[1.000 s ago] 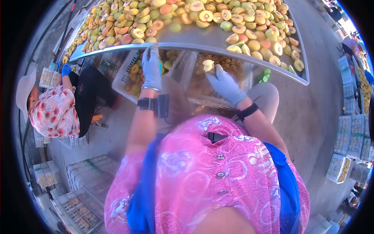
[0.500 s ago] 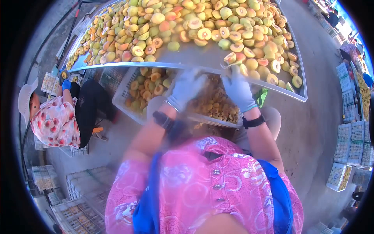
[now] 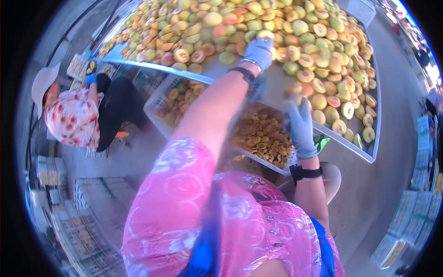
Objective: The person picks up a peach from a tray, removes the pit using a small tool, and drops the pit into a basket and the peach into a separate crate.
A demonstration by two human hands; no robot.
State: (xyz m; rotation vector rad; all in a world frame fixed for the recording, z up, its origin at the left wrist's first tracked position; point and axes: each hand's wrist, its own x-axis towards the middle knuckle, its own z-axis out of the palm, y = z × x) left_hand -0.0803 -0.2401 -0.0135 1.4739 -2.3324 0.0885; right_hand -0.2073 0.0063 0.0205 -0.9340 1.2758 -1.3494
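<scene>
My left hand (image 3: 258, 51), in a grey glove, is stretched far out over the metal table (image 3: 221, 69). Its fingers curl around a yellow-green fruit (image 3: 265, 35) in the heap of whole and halved fruit (image 3: 314, 60). My right hand (image 3: 300, 122), also gloved, is raised at the table's near edge with its fingers spread and nothing visible in it. Under the table, a white crate (image 3: 159, 108) holds halved fruit. Beside it a second crate (image 3: 258, 159) holds small brownish pieces. My left arm hides part of both crates.
A person in a floral shirt and white hat (image 3: 69, 115) sits at the left by the table's corner, wearing a blue glove. Stacked white crates (image 3: 92, 203) stand at the lower left. More crates (image 3: 422, 138) line the right side. Bare concrete floor (image 3: 360, 184) lies to my right.
My left hand has gone from below the table's edge up and out into the fruit heap. My right hand has dropped back from the fruit to the table's edge. The view has tilted.
</scene>
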